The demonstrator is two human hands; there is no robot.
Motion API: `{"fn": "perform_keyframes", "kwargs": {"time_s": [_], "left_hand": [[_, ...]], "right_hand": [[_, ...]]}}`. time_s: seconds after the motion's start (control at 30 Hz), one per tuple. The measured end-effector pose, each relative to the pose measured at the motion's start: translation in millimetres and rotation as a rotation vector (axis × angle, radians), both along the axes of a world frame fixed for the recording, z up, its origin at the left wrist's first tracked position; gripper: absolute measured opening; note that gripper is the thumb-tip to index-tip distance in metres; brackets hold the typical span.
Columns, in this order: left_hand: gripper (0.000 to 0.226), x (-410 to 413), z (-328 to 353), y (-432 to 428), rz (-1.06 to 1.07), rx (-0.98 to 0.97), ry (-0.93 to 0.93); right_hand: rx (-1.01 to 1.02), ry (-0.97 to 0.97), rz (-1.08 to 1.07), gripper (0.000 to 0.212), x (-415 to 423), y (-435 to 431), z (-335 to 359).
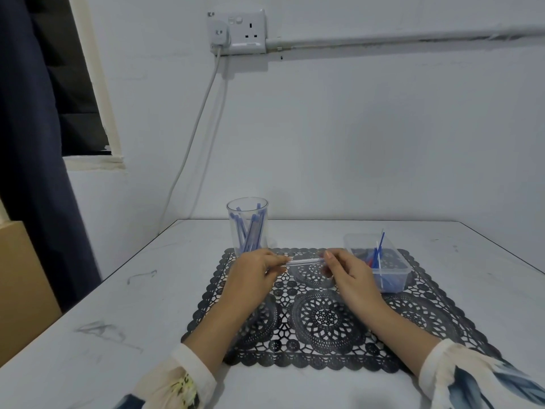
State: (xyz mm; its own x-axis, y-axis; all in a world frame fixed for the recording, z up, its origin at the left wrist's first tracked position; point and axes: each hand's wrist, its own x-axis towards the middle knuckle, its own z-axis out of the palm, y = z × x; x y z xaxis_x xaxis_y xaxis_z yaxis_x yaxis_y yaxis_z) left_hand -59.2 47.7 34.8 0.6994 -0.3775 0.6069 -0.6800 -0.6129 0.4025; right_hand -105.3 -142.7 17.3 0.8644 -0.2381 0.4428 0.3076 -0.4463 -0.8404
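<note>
A thin clear pen barrel (303,262) lies level above the black lace placemat (321,320). My left hand (256,270) pinches its left end and my right hand (345,270) pinches its right end. Just behind my left hand stands a clear plastic cup (247,224) holding several blue pens. To the right of my right hand sits a clear plastic box (377,261) with blue, red and white pen parts inside; some stick up over its rim.
The white table (118,305) stands against a white wall. A wall socket (237,31) with a plugged-in cable hangs above the cup. A dark curtain (32,143) and a cardboard box (17,284) are at the left.
</note>
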Motion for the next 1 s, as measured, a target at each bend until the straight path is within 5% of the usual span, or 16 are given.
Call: {"fn": "perform_keyframes", "kwargs": {"time_s": [0.23,0.43,0.6,0.83,1.0], "left_hand": [[0.024,-0.8,0.1,-0.4,-0.009,-0.021,0.000],[0.023,-0.8,-1.1,-1.4,-0.032,-0.010,-0.042],[0.024,0.4,-0.3,0.4,0.012,-0.024,-0.008],[0.023,0.1,-1.0,-1.2,-0.009,-0.019,-0.035],[0.023,0.9,-1.5,-0.1,0.001,-0.022,-0.022]], "right_hand": [[-0.092,-0.008,0.006,0.010,-0.6,-0.2,0.4],[-0.103,0.010,-0.023,0.030,-0.2,-0.1,0.3],[-0.018,-0.012,0.044,0.010,0.2,0.3,-1.4],[-0.096,0.001,-0.010,0.026,-2.0,-1.4,1.8],[-0.002,-0.010,0.064,0.009,-3.3,2.7,2.2]]}}
